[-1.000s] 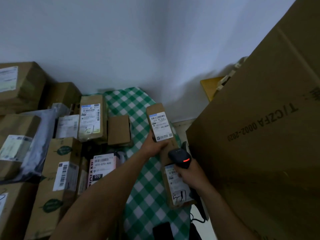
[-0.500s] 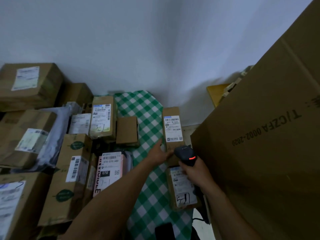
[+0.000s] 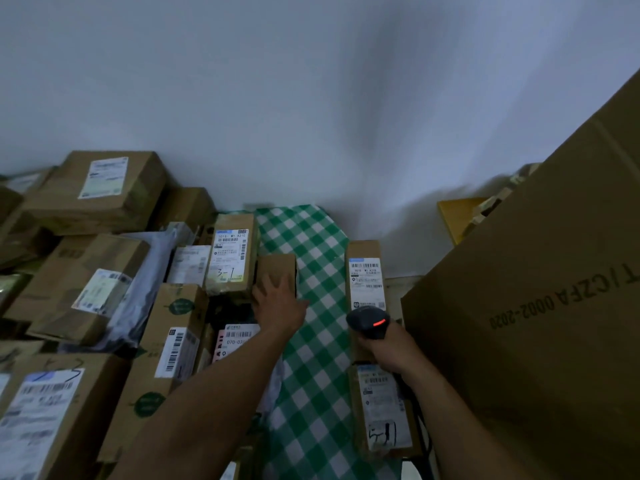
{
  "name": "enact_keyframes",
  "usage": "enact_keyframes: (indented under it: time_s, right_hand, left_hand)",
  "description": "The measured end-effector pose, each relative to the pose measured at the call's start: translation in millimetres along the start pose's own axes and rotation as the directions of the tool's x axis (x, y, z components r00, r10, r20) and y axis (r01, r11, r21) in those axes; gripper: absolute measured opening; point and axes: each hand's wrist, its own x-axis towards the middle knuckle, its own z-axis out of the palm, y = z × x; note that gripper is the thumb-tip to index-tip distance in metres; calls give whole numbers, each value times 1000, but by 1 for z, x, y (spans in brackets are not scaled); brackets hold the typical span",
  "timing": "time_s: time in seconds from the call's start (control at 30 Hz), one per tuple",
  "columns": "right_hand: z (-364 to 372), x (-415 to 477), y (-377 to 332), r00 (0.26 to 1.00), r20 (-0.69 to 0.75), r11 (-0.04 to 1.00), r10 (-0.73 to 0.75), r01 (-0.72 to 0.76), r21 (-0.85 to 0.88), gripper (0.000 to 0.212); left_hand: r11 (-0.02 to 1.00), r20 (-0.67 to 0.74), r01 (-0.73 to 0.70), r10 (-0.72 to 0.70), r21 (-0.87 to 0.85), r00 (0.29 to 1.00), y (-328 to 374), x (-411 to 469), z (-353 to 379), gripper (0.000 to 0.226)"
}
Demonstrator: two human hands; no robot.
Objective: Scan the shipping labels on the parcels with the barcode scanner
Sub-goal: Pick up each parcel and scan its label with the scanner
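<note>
My right hand (image 3: 389, 349) grips the black scanner (image 3: 369, 322), its red light glowing. Just beyond it lies a slim brown parcel (image 3: 363, 251) with a white barcode label (image 3: 366, 278). My left hand (image 3: 277, 303) rests spread on a plain box (image 3: 277, 268).

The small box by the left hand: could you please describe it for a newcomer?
Find the green checked cloth. On its left edge, beside the box marked 3-1, sits a small brown box. Unlike its neighbours, it shows no label.
</note>
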Motion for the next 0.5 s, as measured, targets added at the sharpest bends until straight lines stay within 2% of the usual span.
enact_keyframes:
  time_s: [0.1, 0.17, 0.27, 0.4, 0.47, 0.5]
  right_hand:
    - [1, 4, -1, 1000, 1, 1000, 5, -5, -19, 37]
    - [0, 4, -5, 1000, 6, 999, -1, 1, -34, 35]
    - [0, 5, -7, 1000, -1, 998, 14, -14, -58, 33]
    - [1, 0, -10, 999, -23, 997, 39, -41, -71, 43]
    - [0, -3, -11, 999, -29, 995, 32, -35, -89, 47]
    - [0, -6, -12, 999, -26, 995, 29, -31, -93, 46]
  left_hand:
    - [999, -56, -11, 13, 36, 998, 6, -3, 2, 58]
    - [1000, -51, -2, 3, 16, 999, 7, -3, 3, 57]
    - [998, 25, 53, -52, -45, 998, 4, -3, 0, 91]
    - [973, 26, -26, 33, -230, 999, -3, -10, -6, 124]
    - [931, 4, -47, 52, -362, 999, -4, -24, -15, 129]
    - [895, -3, -66, 72, -441, 997, -4, -35, -21, 125]
